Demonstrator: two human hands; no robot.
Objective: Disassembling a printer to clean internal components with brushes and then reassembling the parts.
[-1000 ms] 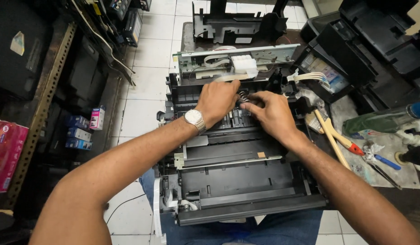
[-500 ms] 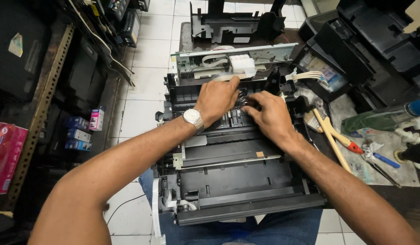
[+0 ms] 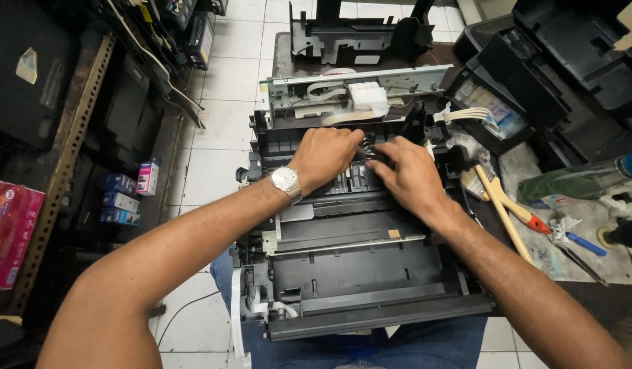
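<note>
Opened printer chassis (image 3: 357, 273) on my lap, long axis left-right, front edge toward me. My left hand (image 3: 326, 156) and right hand (image 3: 408, 174) meet mid-chassis, fingertips pinched shut on a small metal spring (image 3: 366, 147), coil roughly upright.

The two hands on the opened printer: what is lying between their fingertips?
In the head view, a small coiled metal spring sits between the left hand and the right hand, above the black printer chassis. Both hands' fingertips meet at it.
</note>
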